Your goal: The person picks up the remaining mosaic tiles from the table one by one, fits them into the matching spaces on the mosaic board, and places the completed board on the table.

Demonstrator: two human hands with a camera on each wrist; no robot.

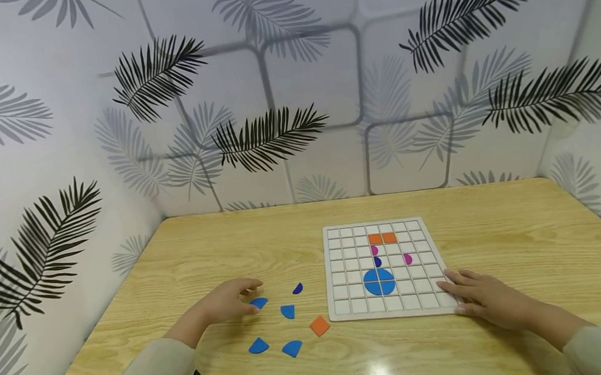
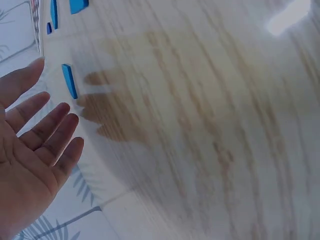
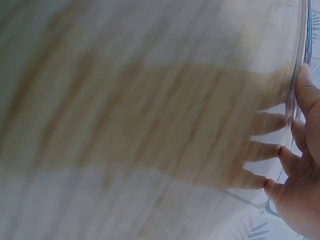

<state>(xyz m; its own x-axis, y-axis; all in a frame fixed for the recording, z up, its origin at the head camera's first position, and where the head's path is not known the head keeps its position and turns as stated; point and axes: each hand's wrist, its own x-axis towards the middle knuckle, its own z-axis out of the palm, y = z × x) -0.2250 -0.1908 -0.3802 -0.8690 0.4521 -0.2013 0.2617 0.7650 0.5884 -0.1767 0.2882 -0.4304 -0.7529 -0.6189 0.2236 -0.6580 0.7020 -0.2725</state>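
My left hand hovers over the table at the left, its fingers spread and nothing between them. Just by its fingertips lies a blue quarter-circle piece, also visible edge-on in the left wrist view. My right hand rests along the right edge of a white grid board, with its fingertips touching the rim. Set in the board are orange squares, pink half-circles, a dark blue half-circle and a blue circle of quarter pieces.
Between the left hand and the board lie a dark blue half-circle, an orange square and more blue quarter pieces. Others lie nearer the front. A leaf-patterned wall stands behind the wooden table.
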